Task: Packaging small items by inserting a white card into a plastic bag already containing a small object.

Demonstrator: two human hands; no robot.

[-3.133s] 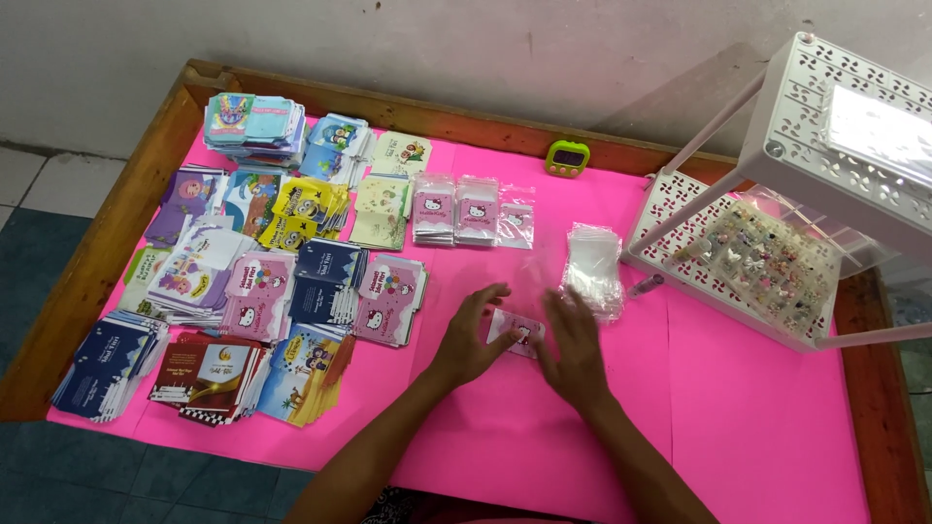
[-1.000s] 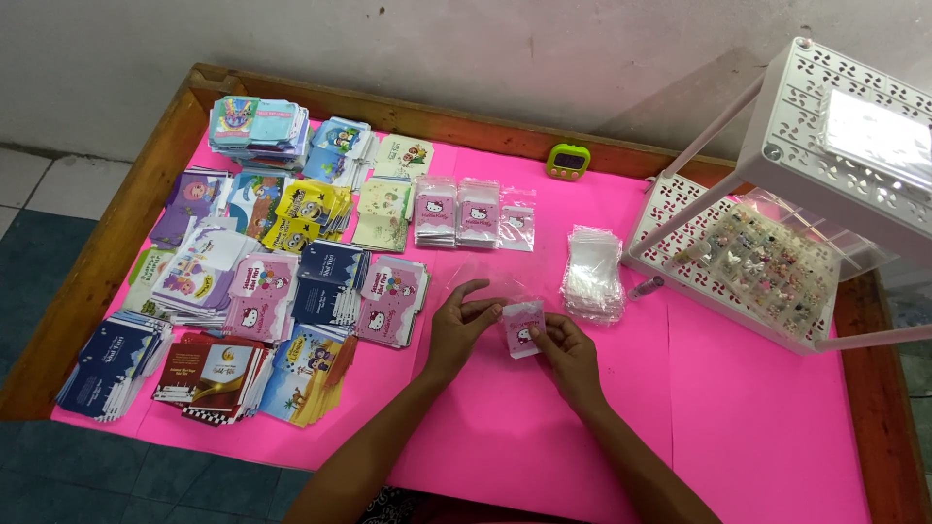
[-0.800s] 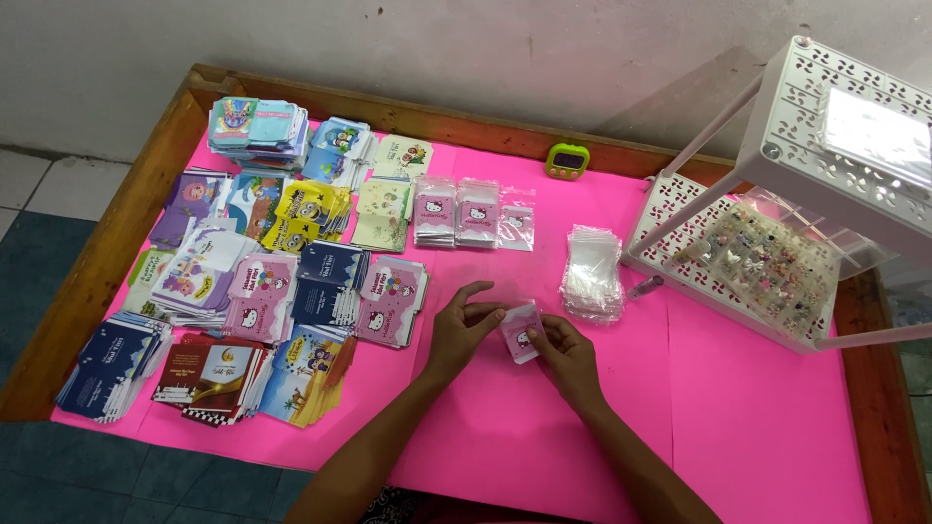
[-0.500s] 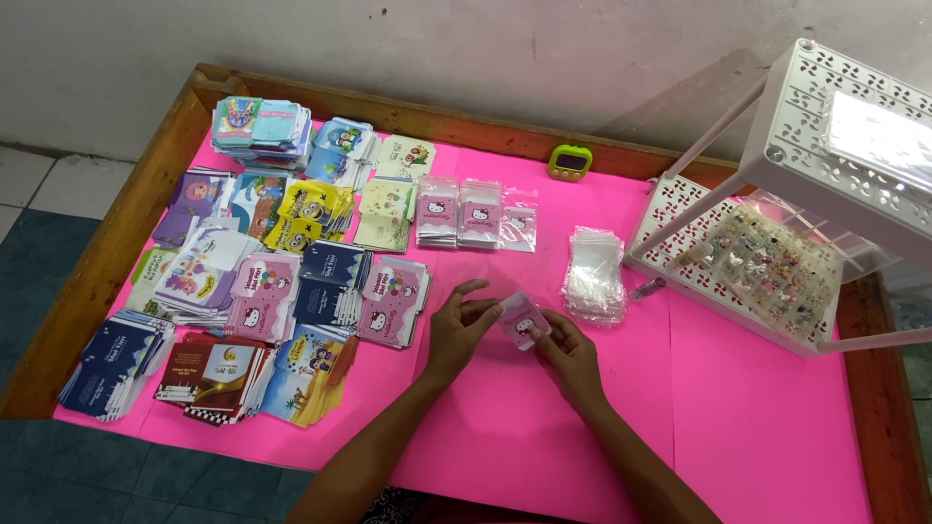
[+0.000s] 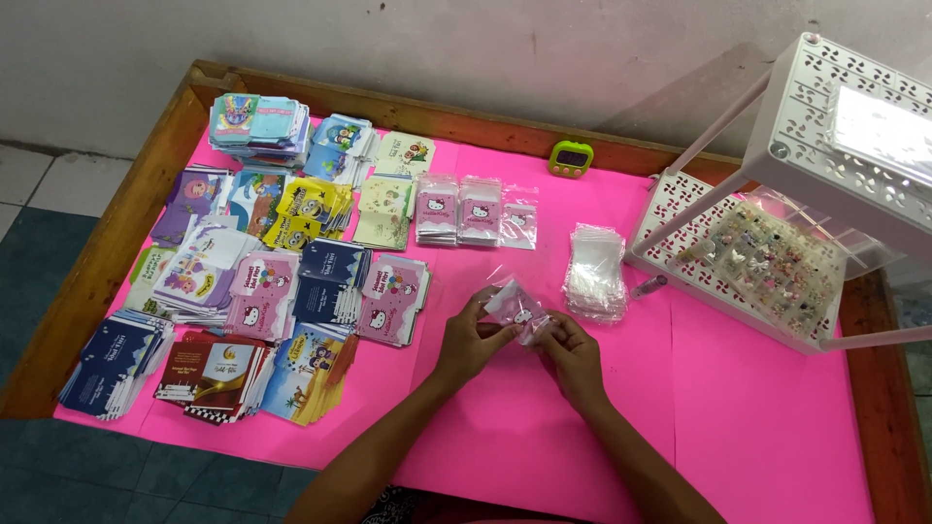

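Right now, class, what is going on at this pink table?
A person holds a small clear packet between the left hand and right hand, just above the pink table. A stack of clear bags lies just beyond; piles of printed cards fill the left side, and a white rack stands on the right.

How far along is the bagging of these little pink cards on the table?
Done: three small stacks of bagged pink cards lie side by side above the hands. In hand: the left hand and right hand hold one clear bag with a card between them. Left: a pile of empty clear bags and many loose card stacks on the pink table cover.
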